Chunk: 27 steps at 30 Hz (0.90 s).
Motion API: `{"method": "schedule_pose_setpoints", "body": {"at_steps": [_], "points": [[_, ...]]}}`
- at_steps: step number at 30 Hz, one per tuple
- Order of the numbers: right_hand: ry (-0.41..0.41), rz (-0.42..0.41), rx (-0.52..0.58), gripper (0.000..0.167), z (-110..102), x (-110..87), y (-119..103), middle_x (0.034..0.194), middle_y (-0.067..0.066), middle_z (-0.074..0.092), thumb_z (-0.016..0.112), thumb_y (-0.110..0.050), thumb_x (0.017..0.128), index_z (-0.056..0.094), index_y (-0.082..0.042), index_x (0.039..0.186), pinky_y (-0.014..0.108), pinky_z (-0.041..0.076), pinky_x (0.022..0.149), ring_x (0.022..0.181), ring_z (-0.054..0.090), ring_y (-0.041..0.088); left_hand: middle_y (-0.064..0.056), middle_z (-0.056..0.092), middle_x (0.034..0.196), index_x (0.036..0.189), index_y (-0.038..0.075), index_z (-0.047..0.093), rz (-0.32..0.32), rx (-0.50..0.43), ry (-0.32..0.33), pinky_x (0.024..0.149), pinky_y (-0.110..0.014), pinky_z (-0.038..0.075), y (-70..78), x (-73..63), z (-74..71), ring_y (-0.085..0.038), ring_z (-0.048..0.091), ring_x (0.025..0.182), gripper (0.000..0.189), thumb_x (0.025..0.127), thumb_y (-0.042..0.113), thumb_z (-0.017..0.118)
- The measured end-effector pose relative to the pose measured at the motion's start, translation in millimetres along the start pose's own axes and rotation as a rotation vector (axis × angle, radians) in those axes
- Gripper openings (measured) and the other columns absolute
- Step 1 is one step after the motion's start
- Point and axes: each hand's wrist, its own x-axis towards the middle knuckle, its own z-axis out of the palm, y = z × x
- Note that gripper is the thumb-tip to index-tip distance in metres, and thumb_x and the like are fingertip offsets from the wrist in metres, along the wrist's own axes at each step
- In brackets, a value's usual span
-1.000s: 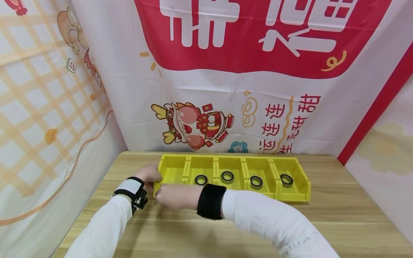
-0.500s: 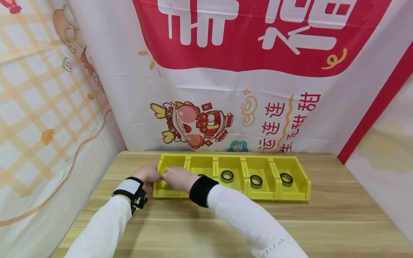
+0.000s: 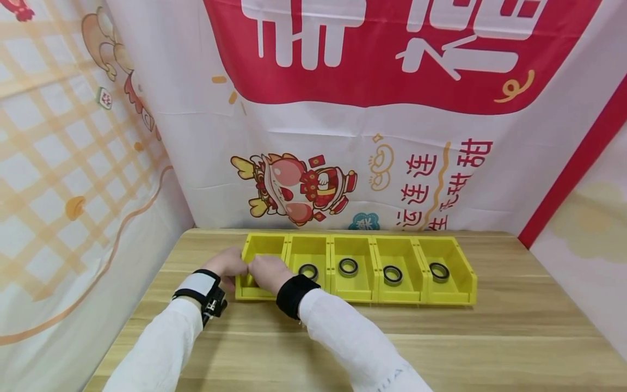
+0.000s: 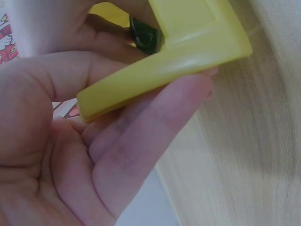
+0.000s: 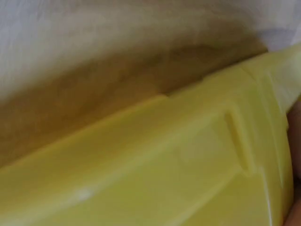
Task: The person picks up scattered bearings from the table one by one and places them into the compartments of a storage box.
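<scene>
My left hand (image 3: 229, 263) grips the side wall of the leftmost yellow bin (image 3: 267, 246). In the left wrist view, the left thumb lies on one side of the bin wall (image 4: 155, 77) and the fingers (image 4: 155, 132) on the other. My right hand (image 3: 270, 272) reaches into this same bin from the front. Its curled fingers hold a dark, glossy ring-shaped bearing (image 4: 146, 38), partly hidden behind the yellow wall. The right wrist view is filled by the yellow bin (image 5: 131, 169), with a bit of finger (image 5: 295, 141) at the right edge.
Several yellow bins stand joined in a row on the wooden table (image 3: 274, 354). One black-rimmed bearing lies in each other bin, such as the middle bearing (image 3: 348, 260) and the rightmost bearing (image 3: 433, 271). A printed cloth (image 3: 206, 163) hangs right behind the table.
My right hand has moved from in front of the leftmost bin up and into it, uncovering the bearing in the second bin. The left hand keeps its grip on the side wall.
</scene>
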Motion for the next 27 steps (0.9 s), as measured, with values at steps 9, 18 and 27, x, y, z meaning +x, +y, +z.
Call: {"method": "schedule_pose_setpoints", "body": {"at_steps": [9,18,27], "points": [[0.015,0.028,-0.03,0.021,5.2,1.0,0.7,0.07,-0.007,0.062,0.061,-0.013,0.089,0.062,-0.02,0.07,0.026,0.051,0.05,0.061,0.058,0.008,-0.017,0.06,0.08,0.091,-0.003,0.054,0.008,0.002,-0.007,0.054,-0.038,0.058,1.8,2.2,-0.4,-0.027,0.062,0.059,0.016,0.075,-0.002,0.054],[0.056,-0.031,0.0,0.027,-31.0,-16.3,39.8,0.108,-0.002,0.067,0.068,-0.027,0.087,0.067,-0.018,0.113,0.031,0.055,0.076,0.094,0.062,0.016,-0.017,0.06,0.079,0.092,-0.006,0.052,0.03,-0.007,-0.029,0.054,-0.038,0.058,4.9,7.3,-5.7,-0.026,0.064,0.061,0.018,0.075,0.0,0.051],[0.125,0.152,0.132,0.059,-80.6,-89.0,135.2,0.147,0.014,0.038,0.059,-0.038,0.093,0.043,-0.008,0.142,0.049,0.027,0.112,0.134,0.037,0.032,-0.033,0.053,0.121,0.131,-0.016,0.04,0.114,0.17,0.12,0.092,-0.053,0.047,17.7,-7.3,-10.0,-0.042,0.056,0.107,0.067,0.099,0.043,0.042]]}}
